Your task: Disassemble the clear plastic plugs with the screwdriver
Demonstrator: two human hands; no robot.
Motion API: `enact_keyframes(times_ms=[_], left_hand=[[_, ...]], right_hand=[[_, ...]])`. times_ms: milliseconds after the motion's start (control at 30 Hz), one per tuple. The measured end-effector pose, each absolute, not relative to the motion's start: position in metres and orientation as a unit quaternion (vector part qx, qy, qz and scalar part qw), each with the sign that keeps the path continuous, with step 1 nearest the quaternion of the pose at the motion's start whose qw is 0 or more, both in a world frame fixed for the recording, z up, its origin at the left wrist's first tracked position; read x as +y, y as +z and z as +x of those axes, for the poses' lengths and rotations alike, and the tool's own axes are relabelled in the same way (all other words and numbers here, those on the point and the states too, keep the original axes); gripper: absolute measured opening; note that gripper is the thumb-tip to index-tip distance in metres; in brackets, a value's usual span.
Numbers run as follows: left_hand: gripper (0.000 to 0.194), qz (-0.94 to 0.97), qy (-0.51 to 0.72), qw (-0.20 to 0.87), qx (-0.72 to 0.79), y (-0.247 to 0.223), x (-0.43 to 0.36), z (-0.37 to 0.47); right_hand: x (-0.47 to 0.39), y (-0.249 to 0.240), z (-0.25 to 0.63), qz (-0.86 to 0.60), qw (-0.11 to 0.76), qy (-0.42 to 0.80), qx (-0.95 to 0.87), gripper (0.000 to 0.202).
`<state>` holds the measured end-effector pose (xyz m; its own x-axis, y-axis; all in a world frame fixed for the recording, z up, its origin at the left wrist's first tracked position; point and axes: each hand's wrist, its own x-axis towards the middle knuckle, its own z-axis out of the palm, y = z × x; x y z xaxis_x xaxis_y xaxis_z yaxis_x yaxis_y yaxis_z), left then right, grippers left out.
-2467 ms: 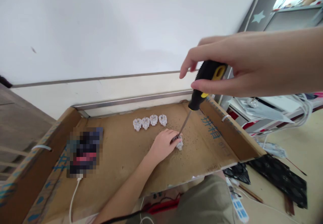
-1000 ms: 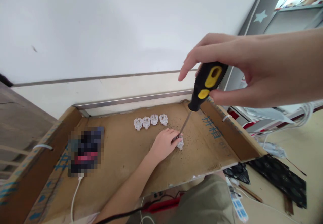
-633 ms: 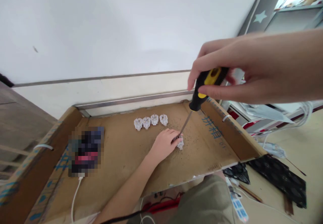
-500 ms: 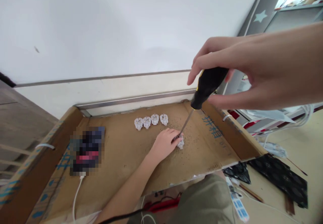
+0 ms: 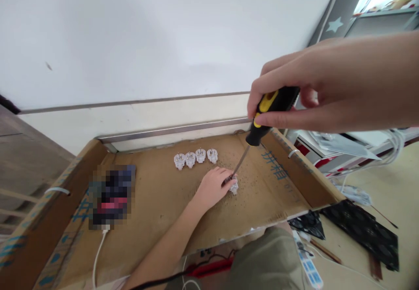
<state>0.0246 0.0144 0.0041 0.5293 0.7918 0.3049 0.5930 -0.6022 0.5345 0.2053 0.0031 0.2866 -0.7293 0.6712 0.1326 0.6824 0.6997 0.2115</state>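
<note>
My right hand point(image 5: 288, 87) is closed around the black and yellow handle of a screwdriver point(image 5: 257, 134), thumb and fingertips pressed on it. The screwdriver's shaft slants down and left, and its tip meets a small clear-white plug part point(image 5: 233, 188) near my left fingertips. My left hand point(image 5: 214, 185) pins this plug part against the cardboard, fingers closed on it and covering much of it. Just behind my left hand, several similar white plug pieces point(image 5: 190, 158) stand in a row with metal pins pointing up.
The work surface is a cardboard box point(image 5: 147, 229) with raised sides, dark specks scattered around my left hand. On its left lies a blurred-out dark device point(image 5: 113, 196) with a white cable point(image 5: 98, 255). A white wall rises behind. A power strip point(image 5: 309, 264) and black trays point(image 5: 363, 233) lie at lower right.
My right hand's loosened fingers have closed onto the screwdriver handle, and the handle has turned to show more yellow. My left hand stays in place on the plug part.
</note>
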Motion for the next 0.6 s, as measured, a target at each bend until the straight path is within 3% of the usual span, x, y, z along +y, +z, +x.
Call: enact_keyframes(times_ms=[600], left_hand=[[0.025,0.838,0.269,0.203,0.429,0.0017,0.0125,0.0245]], right_hand=[[-0.0019,0.2836,0.2062,-0.375,0.027,-0.098,-0.921,0.033]])
